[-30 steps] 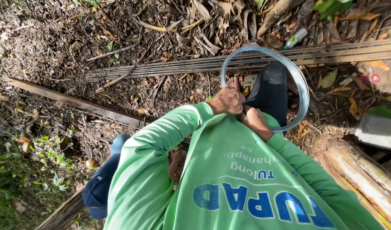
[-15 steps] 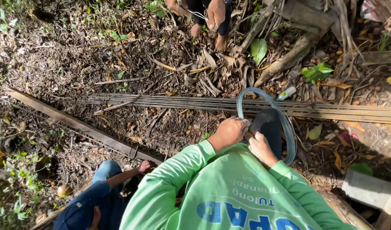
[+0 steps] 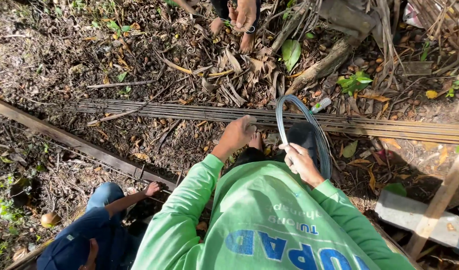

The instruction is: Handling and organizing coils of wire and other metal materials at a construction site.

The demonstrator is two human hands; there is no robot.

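So the left hand (image 3: 238,134) is reaching down toward the bundle of thin metal rods (image 3: 189,112) lying across the leaf-covered ground (image 3: 49,60), fingers curled at the near edge of the bundle. I can't tell if it actually has hold of a rod. The right hand (image 3: 299,160) is closed around the lower part of a coil of grey wire (image 3: 304,132), holding it upright just above the rods, probably so the loops stay together and don't tangle in the litter.

Compared with half a second earlier, the view has tipped up a bit, the coil looks narrower and more edge-on, and the left hand has moved off the coil and out toward the rods.

Around them: a long wooden plank (image 3: 74,145) runs diagonally at left, a crouching person in blue (image 3: 104,215) touches the ground near it, and someone's bare feet (image 3: 247,42) stand at the top.
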